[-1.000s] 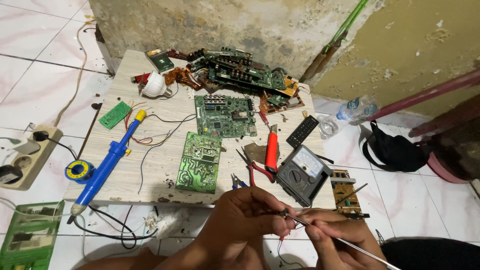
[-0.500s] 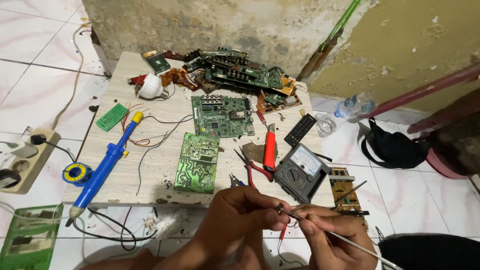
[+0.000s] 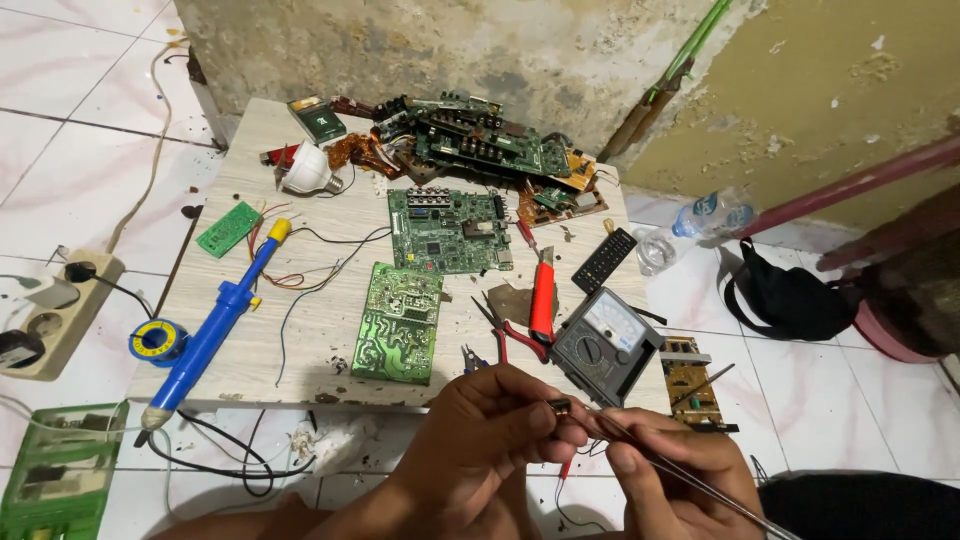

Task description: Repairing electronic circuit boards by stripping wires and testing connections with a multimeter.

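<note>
My left hand [image 3: 490, 440] pinches a small dark electronic part [image 3: 561, 406] between thumb and fingertips, just below the table's near edge. My right hand [image 3: 670, 470] grips thin metal tweezers [image 3: 690, 478] whose tips meet that part. Both hands hover close together in front of a grey analogue multimeter [image 3: 605, 347]. A green circuit board [image 3: 399, 322] lies on the low wooden table [image 3: 320, 240] just above my left hand, with a larger green board [image 3: 448, 230] behind it.
A blue desoldering pump [image 3: 215, 325], solder spool [image 3: 155, 342], red cutter [image 3: 543, 300], pliers [image 3: 505, 335], a bulb [image 3: 305, 170] and a pile of boards [image 3: 480, 145] fill the table. A power strip [image 3: 45, 315] lies on the left floor; a bottle [image 3: 715, 212] and black bag [image 3: 790, 300] lie to the right.
My hands have shifted slightly left and closer together, with the tweezers still at the small part. Nothing on the table has moved.
</note>
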